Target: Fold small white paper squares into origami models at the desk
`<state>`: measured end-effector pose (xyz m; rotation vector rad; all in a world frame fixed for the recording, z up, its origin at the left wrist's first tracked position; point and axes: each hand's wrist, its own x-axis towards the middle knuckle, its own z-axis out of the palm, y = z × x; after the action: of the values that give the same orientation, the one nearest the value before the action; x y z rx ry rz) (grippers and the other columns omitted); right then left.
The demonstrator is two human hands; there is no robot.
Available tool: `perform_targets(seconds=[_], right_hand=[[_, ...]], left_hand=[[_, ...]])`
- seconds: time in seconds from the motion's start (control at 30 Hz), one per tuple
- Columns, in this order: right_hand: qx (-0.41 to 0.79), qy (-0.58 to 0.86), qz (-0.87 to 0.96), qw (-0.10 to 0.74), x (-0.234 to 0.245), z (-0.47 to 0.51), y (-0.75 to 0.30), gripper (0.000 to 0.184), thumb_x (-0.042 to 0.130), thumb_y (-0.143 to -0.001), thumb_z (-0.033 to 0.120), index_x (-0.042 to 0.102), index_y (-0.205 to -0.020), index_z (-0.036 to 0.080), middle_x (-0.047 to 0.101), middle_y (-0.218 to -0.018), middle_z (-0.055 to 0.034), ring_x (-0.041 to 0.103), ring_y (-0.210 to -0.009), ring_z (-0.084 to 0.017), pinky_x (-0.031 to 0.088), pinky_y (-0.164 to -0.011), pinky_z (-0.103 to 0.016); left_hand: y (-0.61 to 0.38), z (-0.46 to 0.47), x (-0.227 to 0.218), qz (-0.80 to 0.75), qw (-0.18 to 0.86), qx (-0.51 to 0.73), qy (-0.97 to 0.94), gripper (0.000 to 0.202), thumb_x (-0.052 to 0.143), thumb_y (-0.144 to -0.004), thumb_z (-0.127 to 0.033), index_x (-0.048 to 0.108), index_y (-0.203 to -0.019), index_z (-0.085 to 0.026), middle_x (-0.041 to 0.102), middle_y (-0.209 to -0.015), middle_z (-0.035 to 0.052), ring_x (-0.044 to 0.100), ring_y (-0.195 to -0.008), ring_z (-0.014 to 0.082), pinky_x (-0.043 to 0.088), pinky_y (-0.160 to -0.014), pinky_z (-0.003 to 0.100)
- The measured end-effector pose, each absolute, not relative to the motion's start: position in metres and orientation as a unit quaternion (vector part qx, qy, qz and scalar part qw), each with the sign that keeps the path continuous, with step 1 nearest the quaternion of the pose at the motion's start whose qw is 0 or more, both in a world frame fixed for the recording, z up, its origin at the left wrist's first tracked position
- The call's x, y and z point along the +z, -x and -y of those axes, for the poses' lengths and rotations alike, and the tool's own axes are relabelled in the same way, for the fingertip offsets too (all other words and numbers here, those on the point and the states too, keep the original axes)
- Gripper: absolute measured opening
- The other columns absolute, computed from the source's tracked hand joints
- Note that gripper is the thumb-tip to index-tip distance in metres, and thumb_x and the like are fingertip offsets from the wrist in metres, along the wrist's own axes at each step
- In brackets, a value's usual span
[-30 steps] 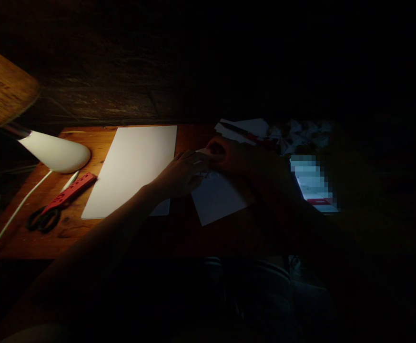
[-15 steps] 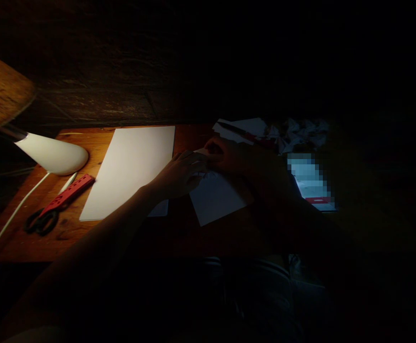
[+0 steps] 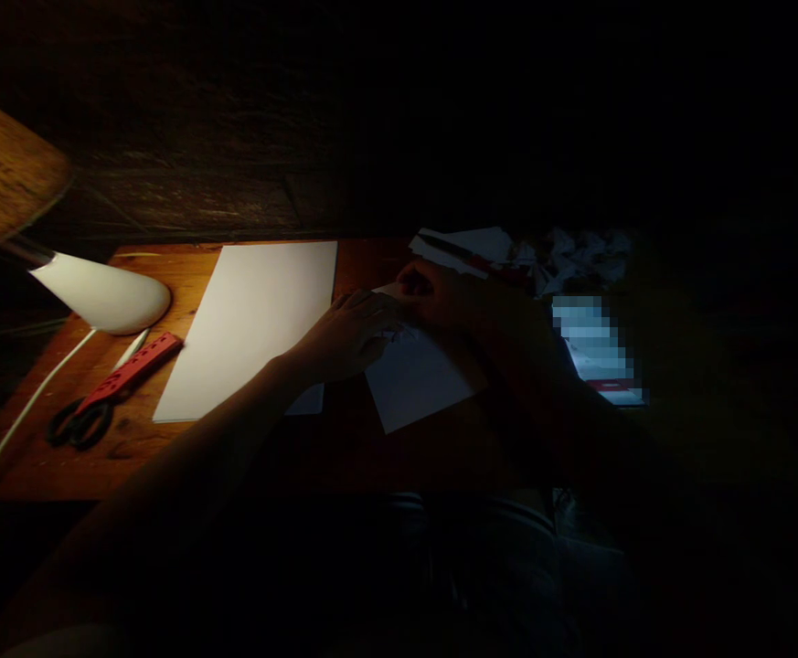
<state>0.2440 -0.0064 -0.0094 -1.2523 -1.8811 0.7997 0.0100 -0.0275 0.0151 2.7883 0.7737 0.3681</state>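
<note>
A small white sheet of paper point(image 3: 426, 379) lies at an angle on the wooden table, its lower corner toward me. Over its upper left edge rests my left hand point(image 3: 350, 334), fingers stretched out and lying across the paper. My right hand point(image 3: 443, 297) is at the sheet's upper right edge, its thumb and fingertips curled together in a pinch. Darkness hides what, if anything, is between those fingertips. Small dark marks, perhaps shadow, show on the paper between the hands.
Large white paper point(image 3: 254, 329) lies left of my hands. Farther left are scissors with black handles point(image 3: 83, 425), a red perforated strip point(image 3: 131, 370) over them, and a lamp point(image 3: 101, 294). Behind lie a knife-like tool point(image 3: 450, 247) and crumpled white pieces point(image 3: 577, 256). A lit screen point(image 3: 597, 347) is at right.
My right hand's fingertips have drawn slightly away from my left fingers, baring more of the sheet's upper edge. My left hand and the sheet stay nearly in place.
</note>
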Motion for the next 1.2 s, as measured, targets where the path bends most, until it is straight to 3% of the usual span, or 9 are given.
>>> perform_targets(seconds=[0.5, 0.77, 1.2], right_hand=[[0.298, 0.498, 0.728, 0.364, -0.010, 0.005, -0.243, 0.020, 0.071, -0.080, 0.023, 0.064, -0.099, 0.025, 0.074, -0.096, -0.0011, 0.064, -0.083, -0.019, 0.049, -0.078, -0.034], [0.295, 0.512, 0.719, 0.367, -0.012, 0.005, -0.242, 0.025, 0.076, -0.076, 0.025, 0.066, -0.099, 0.023, 0.073, -0.093, -0.0020, 0.060, -0.079, -0.018, 0.046, -0.074, -0.032], [0.264, 0.519, 0.724, 0.370, -0.013, 0.005, -0.235, 0.022, 0.066, -0.076, 0.019, 0.065, -0.098, 0.022, 0.071, -0.089, -0.0008, 0.057, -0.074, -0.016, 0.042, -0.070, -0.030]], left_hand=[[-0.008, 0.023, 0.020, -0.257, 0.113, 0.130, -0.951, 0.033, 0.062, -0.091, -0.019, 0.076, -0.119, -0.029, 0.076, -0.128, 0.0036, 0.062, -0.125, 0.0283, 0.047, -0.110, 0.051], [-0.007, 0.023, 0.021, -0.252, 0.112, 0.133, -0.952, 0.031, 0.061, -0.092, -0.019, 0.077, -0.118, -0.027, 0.078, -0.122, 0.0045, 0.065, -0.122, 0.0275, 0.048, -0.110, 0.048], [-0.010, 0.025, 0.023, -0.258, 0.113, 0.125, -0.951, 0.027, 0.060, -0.091, -0.018, 0.076, -0.112, -0.024, 0.077, -0.121, 0.0060, 0.066, -0.121, 0.0278, 0.049, -0.108, 0.047]])
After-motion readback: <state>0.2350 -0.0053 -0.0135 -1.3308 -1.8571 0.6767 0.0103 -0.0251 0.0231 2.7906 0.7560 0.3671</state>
